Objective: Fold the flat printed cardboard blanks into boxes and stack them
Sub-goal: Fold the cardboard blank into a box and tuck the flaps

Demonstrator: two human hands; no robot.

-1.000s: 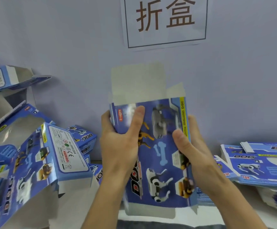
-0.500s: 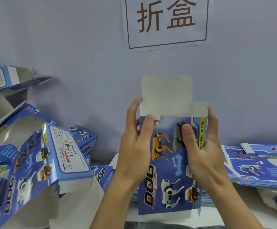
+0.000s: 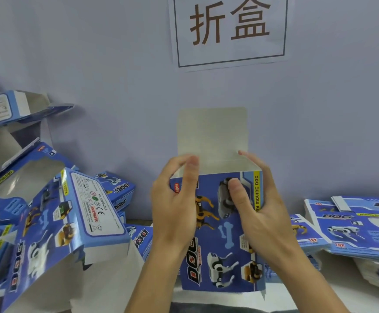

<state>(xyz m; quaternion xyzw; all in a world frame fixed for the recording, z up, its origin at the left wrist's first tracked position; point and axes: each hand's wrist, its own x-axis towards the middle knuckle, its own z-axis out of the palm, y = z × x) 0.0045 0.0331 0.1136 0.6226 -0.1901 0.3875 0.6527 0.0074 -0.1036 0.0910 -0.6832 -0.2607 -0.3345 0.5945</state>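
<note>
I hold a blue printed box point(image 3: 224, 240) with robot dog pictures upright in front of me. Its grey top flap point(image 3: 212, 132) stands up, open. My left hand point(image 3: 175, 206) grips the box's upper left corner, thumb on the front and fingers curled at the rim. My right hand point(image 3: 258, 206) grips the upper right side, thumb pressed on the front panel and fingers behind the right edge. A pile of folded boxes point(image 3: 48, 222) lies at the left. A stack of flat blanks point(image 3: 351, 224) lies at the right.
A lilac wall point(image 3: 116, 75) stands close behind, with a paper sign point(image 3: 229, 30) bearing two brown characters. More blue boxes point(image 3: 120, 190) lean against the wall base. The white tabletop point(image 3: 351, 297) shows at the lower right.
The box has shifted right, squared up and opened into a tube with its top flap upright. Both hands have moved up to its top corners, and my left fingers now curl at the rim.
</note>
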